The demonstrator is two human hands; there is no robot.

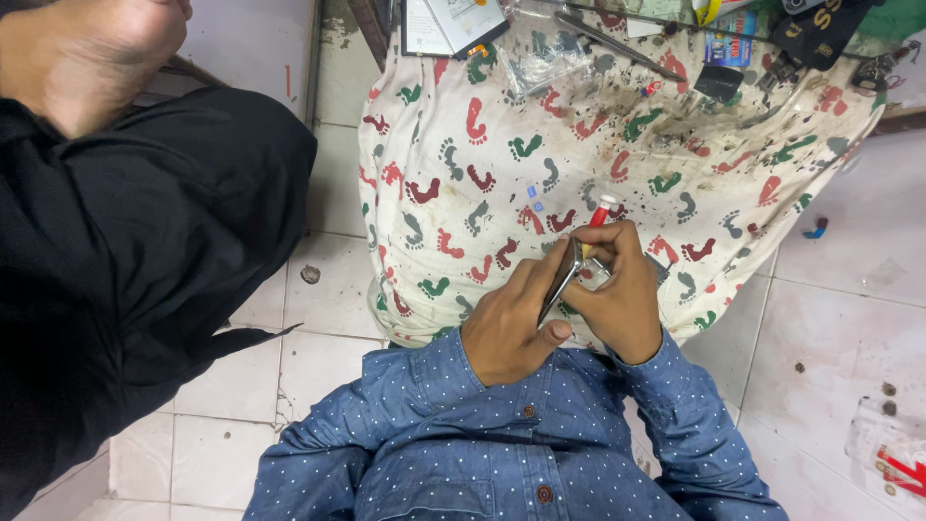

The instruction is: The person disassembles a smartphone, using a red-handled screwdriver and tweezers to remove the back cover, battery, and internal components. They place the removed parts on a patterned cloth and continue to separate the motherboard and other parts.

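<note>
Your left hand (511, 323) grips a thin flat phone (562, 280) on edge, fingers curled round its back and the thumb pressed along the near side, just above the stained cloth with coloured footprints (453, 183). Your right hand (617, 294) pinches a small tool with a red tip (600, 212), fingers bunched tight around its shaft, the working end down at the phone's edge where the two hands meet. Whether it touches the phone cannot be told; your fingers hide the spot.

You look to be in the middle of working on that edge, prying or applying something along it. The next move likely calls for a steady left grip and small, controlled pressure from the right, since the phone is held in the air. A long metal tool (617, 43) lies well apart at the cloth's far side.
</note>
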